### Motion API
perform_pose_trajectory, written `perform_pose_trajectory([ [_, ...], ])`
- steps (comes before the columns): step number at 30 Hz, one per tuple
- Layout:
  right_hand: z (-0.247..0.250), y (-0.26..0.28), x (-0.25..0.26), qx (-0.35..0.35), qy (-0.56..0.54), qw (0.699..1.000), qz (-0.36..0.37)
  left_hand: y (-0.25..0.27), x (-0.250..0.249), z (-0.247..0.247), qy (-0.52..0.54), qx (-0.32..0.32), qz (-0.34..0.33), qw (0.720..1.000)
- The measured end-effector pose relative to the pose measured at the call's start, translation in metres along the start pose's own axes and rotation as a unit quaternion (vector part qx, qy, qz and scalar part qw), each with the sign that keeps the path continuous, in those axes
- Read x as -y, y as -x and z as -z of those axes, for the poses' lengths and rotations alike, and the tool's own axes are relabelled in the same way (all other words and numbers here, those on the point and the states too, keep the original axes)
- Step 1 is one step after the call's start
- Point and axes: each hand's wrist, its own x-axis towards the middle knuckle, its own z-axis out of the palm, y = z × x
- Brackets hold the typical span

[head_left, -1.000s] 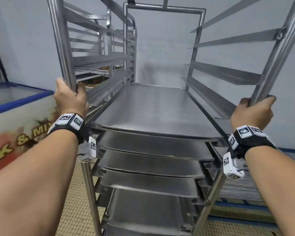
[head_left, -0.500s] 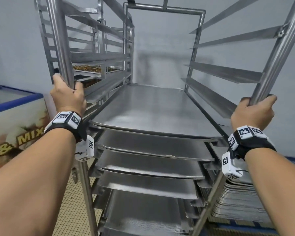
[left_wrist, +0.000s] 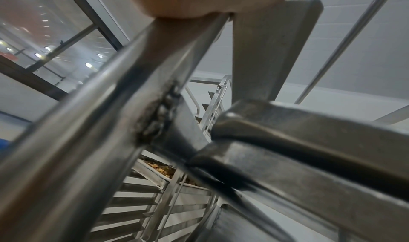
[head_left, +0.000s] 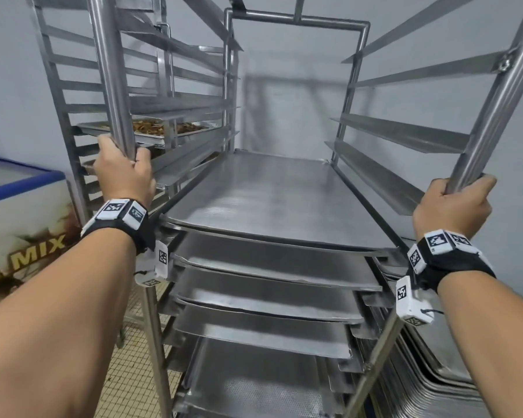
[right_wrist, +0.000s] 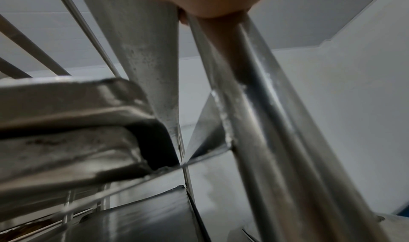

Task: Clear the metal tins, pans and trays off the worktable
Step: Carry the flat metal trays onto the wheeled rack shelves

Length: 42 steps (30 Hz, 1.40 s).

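Left hand [head_left: 124,173] at 9 o'clock, grip curled round rack's left upright [head_left: 109,73]. Right hand [head_left: 453,206] at 3 o'clock, grip wrapped on right upright [head_left: 495,104]. Between them, trays [head_left: 269,200] stacked on rack runners. Risk: jolt slides loose trays off open front. Further, 11 o'clock: second rack [head_left: 58,95], food tray [head_left: 160,129]; clipping likely. Left wrist view alone shows upright's weld [left_wrist: 159,112].

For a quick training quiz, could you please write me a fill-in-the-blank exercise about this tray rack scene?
1. Both hands grip the rack's front ____: left hand, right hand.
2. The rack's top tray carries ____.
3. The tray with brown food sits in the ____ rack.
4. The freezer lettering reads ____.

Missing words: uprights; nothing; neighbouring; MIX
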Motion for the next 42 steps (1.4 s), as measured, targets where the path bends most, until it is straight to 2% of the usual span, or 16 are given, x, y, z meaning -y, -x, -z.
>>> perform_pose_trajectory([
  [8,-0.066,-0.025,-0.021,-0.01,0.005,1.0,0.01,-0.026,0.008,-0.067,-0.018,-0.005,-0.017,1.0],
  [22,-0.189,-0.068,-0.051,-0.011,0.02,1.0,0.006,-0.082,0.035,-0.199,0.037,0.012,-0.005,0.999],
  [42,-0.306,-0.116,-0.091,-0.011,0.039,0.999,-0.004,-0.127,0.05,-0.332,0.018,0.021,-0.018,0.999],
])
